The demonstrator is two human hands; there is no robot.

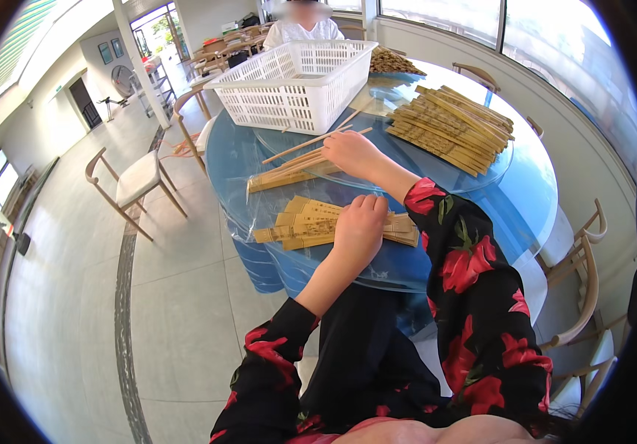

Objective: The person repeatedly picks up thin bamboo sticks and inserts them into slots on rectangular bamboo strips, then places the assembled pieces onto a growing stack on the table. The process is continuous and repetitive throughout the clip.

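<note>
My left hand (360,229) is closed over a fanned stack of flat yellow-brown printed paper sleeves (307,223) near the table's front edge. The sleeves spread out to the left of my fingers, and more ends stick out on the right. Farther from me, my right hand (351,154) has its fingers bent down onto thin wooden chopsticks (302,160), pinching at their right ends. Those chopsticks lie beside a long yellow sleeve (283,180) on clear plastic. One more chopstick (307,146) lies slanted just beyond. The fingertips of my right hand are partly hidden.
A white slatted plastic basket (277,96) stands at the back of the round blue-covered table (237,152). A big pile of yellow printed sleeves (451,126) lies at the right, with a brown stack (396,63) behind. A person (303,29) sits across; wooden chairs (137,181) stand around.
</note>
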